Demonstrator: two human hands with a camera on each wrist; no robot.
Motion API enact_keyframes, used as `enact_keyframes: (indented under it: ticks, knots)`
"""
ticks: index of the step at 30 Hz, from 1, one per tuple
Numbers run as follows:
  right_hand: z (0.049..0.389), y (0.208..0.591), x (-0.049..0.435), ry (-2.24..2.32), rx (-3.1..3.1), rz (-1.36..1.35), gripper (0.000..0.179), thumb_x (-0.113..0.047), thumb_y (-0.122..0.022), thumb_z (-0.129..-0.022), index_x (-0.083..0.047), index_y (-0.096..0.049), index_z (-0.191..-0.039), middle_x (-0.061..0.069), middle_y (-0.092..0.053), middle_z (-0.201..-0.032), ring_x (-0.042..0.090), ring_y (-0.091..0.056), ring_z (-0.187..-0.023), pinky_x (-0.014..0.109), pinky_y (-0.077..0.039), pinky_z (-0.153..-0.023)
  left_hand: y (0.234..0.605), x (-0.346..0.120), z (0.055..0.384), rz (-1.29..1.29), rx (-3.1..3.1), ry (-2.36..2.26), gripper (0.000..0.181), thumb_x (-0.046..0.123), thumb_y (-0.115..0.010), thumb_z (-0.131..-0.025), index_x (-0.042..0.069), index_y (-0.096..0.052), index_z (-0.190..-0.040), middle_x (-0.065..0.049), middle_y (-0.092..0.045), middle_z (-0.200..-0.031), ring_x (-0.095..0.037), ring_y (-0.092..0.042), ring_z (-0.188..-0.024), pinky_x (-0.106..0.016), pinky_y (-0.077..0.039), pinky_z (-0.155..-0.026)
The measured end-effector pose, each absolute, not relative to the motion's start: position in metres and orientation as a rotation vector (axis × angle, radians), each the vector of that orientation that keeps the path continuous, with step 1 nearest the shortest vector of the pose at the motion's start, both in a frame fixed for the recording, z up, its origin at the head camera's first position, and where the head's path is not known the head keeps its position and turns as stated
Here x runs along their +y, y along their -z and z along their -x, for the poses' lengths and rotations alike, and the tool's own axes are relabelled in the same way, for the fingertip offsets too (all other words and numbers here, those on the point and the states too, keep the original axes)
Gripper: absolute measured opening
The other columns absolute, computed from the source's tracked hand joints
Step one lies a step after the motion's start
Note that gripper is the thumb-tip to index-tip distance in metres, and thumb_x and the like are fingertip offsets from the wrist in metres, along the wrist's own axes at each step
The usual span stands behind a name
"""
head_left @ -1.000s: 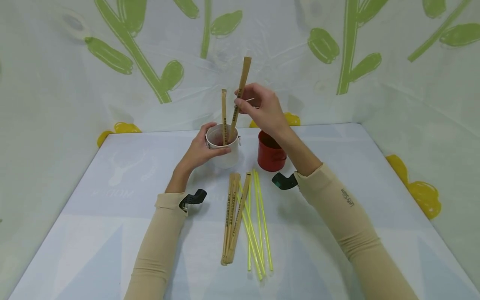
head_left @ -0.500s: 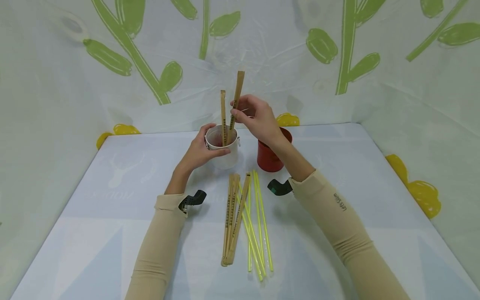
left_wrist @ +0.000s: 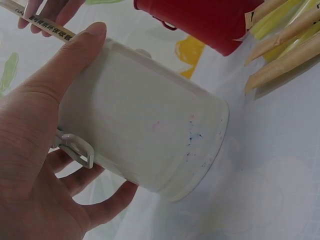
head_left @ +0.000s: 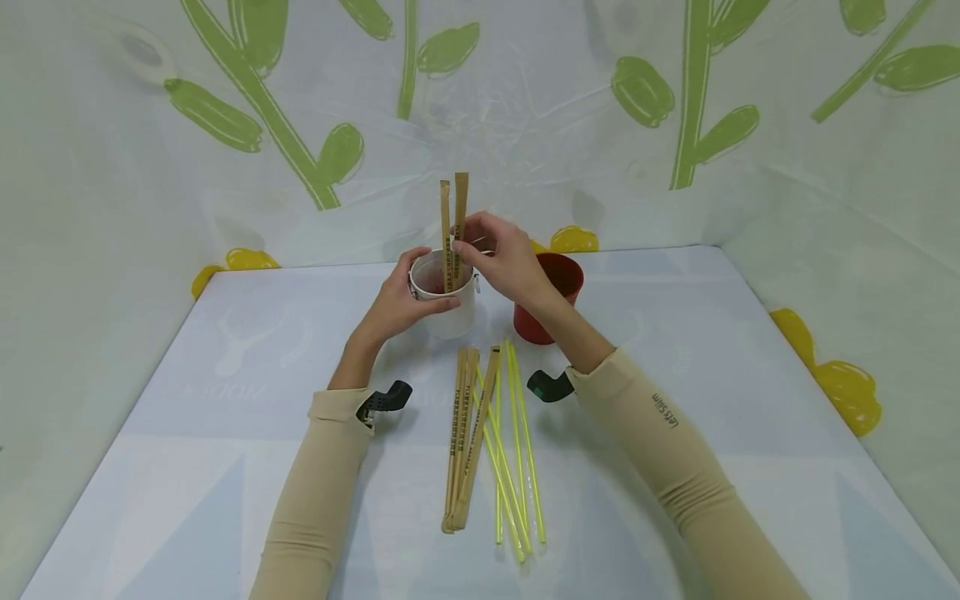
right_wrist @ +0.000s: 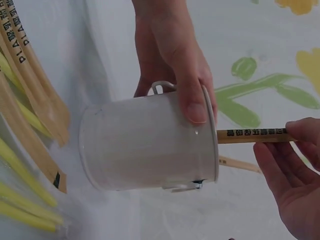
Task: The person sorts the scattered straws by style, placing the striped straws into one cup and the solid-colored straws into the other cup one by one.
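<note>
Pinching paper packet (head_left: 461, 204), right hand (head_left: 506, 260); left hand (head_left: 393, 307) curled round white bucket (head_left: 453, 319).

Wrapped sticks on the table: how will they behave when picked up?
The wrapped sticks are probably stiff: the one in the right hand looks straight. They're likely light, being slim, and might disturb the crossing yellow sticks.

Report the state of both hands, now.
Left hand: holding the small white pail by its side.
Right hand: pinching a brown paper-wrapped straw, its lower end inside the pail.
</note>
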State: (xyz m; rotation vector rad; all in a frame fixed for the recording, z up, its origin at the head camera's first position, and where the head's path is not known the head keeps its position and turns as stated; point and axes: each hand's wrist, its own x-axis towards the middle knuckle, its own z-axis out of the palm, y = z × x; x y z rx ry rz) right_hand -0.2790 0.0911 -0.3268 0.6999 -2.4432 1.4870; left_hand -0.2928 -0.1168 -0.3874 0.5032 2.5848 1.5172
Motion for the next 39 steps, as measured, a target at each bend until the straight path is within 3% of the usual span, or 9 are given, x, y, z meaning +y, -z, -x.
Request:
enact_keyframes:
  ticks: [8,14,23,30,39]
  knots:
    - [0.28,0.333,0.09,-1.457,-2.467,-0.69,0.029,-0.017,-0.063,-0.097,-0.005,-0.06,-0.122,0.009,-0.068,-0.113,0.019,-0.068,-0.098,0.03,-0.055,-0.09,0.407,-0.121,0.308,-0.524,2.611,-1.543,0.095,0.04,-0.084,-0.076,0.029,-0.025,-0.15,-0.009,-0.036,-0.153,-0.028,-0.042,-0.136,-0.055,-0.037,-0.109]
    - [0.282,0.339,0.089,-1.437,-2.488,-0.677,0.029,-0.018,-0.062,-0.097,-0.006,-0.06,-0.123,0.009,-0.068,-0.114,0.019,-0.067,-0.1,0.03,-0.055,-0.092,0.407,-0.12,0.305,-0.524,2.637,-1.523,0.096,0.049,-0.083,-0.073,0.03,-0.027,-0.148,-0.008,-0.037,-0.152,-0.027,-0.042,-0.135,-0.055,-0.038,-0.108]
    - [0.287,0.346,0.087,-1.412,-2.533,-0.627,0.03,-0.02,-0.061,-0.098,-0.006,-0.059,-0.125,0.01,-0.067,-0.116,0.021,-0.067,-0.102,0.032,-0.055,-0.092,0.409,-0.119,0.306,-0.51,2.607,-1.537,0.096,0.04,-0.084,-0.076,0.026,-0.024,-0.151,-0.01,-0.035,-0.154,-0.029,-0.039,-0.138,-0.055,-0.036,-0.11]
    - [0.288,0.346,0.087,-1.399,-2.549,-0.599,0.03,-0.021,-0.06,-0.098,-0.009,-0.059,-0.126,0.009,-0.067,-0.117,0.02,-0.067,-0.101,0.031,-0.055,-0.091,0.388,-0.114,0.291,-0.512,2.603,-1.514,0.094,0.03,-0.082,-0.08,0.015,-0.023,-0.152,-0.016,-0.032,-0.156,-0.033,-0.037,-0.14,-0.056,-0.035,-0.111]
    - [0.287,0.341,0.088,-1.382,-2.549,-0.592,0.03,-0.023,-0.06,-0.098,-0.01,-0.059,-0.126,0.008,-0.067,-0.116,0.02,-0.068,-0.102,0.031,-0.055,-0.091,0.377,-0.113,0.28,-0.525,2.597,-1.522,0.09,0.028,-0.081,-0.081,0.014,-0.025,-0.151,-0.016,-0.033,-0.155,-0.033,-0.036,-0.141,-0.057,-0.034,-0.111]
